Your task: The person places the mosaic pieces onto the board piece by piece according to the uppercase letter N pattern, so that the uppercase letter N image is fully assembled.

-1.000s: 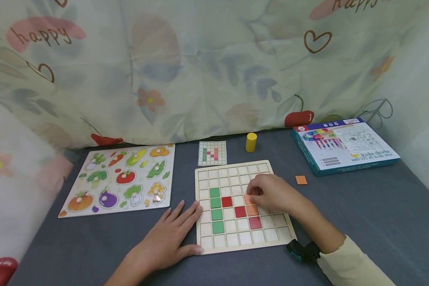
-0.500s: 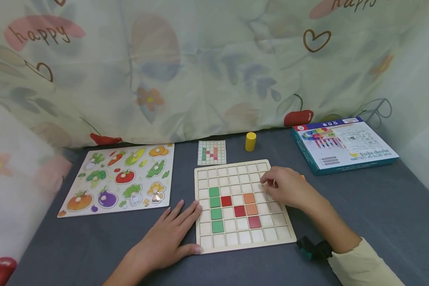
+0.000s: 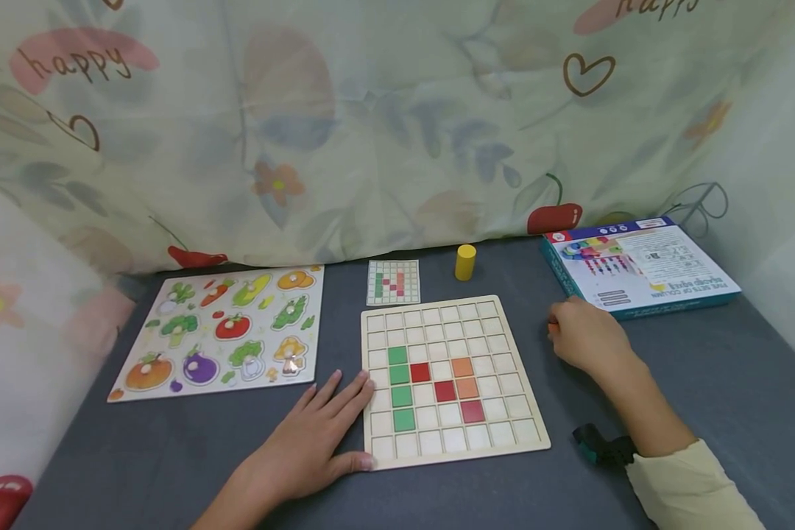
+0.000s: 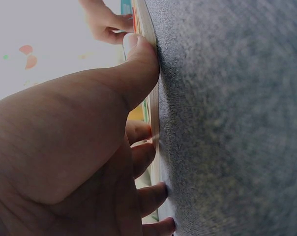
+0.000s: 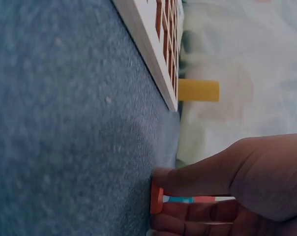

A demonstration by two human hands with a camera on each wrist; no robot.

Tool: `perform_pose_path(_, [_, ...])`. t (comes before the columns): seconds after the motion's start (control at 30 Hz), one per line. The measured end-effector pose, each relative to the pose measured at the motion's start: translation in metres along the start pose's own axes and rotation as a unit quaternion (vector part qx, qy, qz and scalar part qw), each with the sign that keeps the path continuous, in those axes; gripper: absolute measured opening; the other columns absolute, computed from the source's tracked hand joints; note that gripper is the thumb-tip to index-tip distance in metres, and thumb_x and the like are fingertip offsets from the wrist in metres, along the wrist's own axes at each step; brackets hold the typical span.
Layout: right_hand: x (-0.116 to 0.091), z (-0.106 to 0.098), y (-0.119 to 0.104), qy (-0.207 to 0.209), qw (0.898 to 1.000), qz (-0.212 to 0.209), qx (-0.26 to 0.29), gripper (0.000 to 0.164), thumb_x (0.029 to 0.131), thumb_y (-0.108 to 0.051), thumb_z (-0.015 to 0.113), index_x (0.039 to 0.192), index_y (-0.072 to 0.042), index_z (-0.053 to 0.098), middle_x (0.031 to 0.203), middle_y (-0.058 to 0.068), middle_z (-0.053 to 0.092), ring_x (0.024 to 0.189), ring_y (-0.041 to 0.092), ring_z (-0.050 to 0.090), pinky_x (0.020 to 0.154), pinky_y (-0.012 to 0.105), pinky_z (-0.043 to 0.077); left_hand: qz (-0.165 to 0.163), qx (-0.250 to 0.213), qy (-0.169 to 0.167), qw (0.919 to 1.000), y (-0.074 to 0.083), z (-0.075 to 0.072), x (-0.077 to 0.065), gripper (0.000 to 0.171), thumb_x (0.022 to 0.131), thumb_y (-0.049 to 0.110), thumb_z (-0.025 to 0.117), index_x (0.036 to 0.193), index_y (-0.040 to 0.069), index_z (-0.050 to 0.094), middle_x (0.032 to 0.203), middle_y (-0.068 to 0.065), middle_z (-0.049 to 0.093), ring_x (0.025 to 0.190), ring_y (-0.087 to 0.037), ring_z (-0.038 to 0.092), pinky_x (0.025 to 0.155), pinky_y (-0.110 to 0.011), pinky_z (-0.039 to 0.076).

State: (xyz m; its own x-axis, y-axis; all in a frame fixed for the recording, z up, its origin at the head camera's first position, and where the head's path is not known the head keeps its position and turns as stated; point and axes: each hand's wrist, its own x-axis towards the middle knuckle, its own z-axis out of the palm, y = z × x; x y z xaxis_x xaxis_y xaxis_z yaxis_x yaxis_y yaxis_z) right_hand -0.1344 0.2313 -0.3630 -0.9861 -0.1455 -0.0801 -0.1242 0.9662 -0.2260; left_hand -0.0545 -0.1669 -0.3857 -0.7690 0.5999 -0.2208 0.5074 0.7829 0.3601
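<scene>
A wooden grid board (image 3: 456, 455) lies mid-table. Set into its cells are several green tiles (image 3: 402, 397), red tiles (image 3: 445, 391) and two orange tiles (image 3: 467, 388). Along the board's left edge rests my left hand (image 3: 308, 445), fingers spread, thumb near the front corner; the left wrist view shows its thumb (image 4: 141, 59) against the edge. To the right of the board, my right hand (image 3: 589, 337) pinches a loose orange square tile (image 5: 157, 197) between thumb and fingers, at the table surface. From the head view the hand hides most of this tile.
Behind the board lie a small pattern card (image 3: 394, 283) and an upright yellow cylinder (image 3: 465, 263). A vegetable puzzle board (image 3: 218, 338) sits at left. At back right, a flat box (image 3: 642, 269) is close to my right hand. A printed curtain (image 3: 371, 147) hangs behind.
My right hand has left the upper orange tile on the board and moved right to the loose orange tile, which it now pinches. The left hand stays in place.
</scene>
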Motion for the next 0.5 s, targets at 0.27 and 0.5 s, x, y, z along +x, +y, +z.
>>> perform_pose_path(0.27, [0.0016,-0.0028,0.0070,-0.011,0.999,0.013,0.027,0.023,0.089,-0.010,0.074,0.101,0.009,0.068,0.085,0.016,0.061,0.075,0.030,0.054,0.069,0.048,0.046,0.001,0.006,0.002,1.0000,-0.0003,0.0002,0.0001,0.092,0.091,0.071,0.051,0.162,0.019,0.024,0.166,0.002,0.017,0.151,-0.035,0.011,0.113,-0.065,0.018])
perform_pose_path(0.5, [0.0027,-0.0040,0.0089,-0.013,0.999,0.008,0.041,0.026,0.088,-0.012,0.076,0.102,0.007,0.067,0.083,0.014,0.061,0.074,0.029,0.053,0.067,0.046,0.045,0.003,0.004,0.004,1.0000,0.0004,-0.0003,-0.0002,0.092,0.091,0.070,0.052,0.161,0.019,0.024,0.166,0.002,0.017,0.151,-0.035,0.011,0.113,-0.065,0.018])
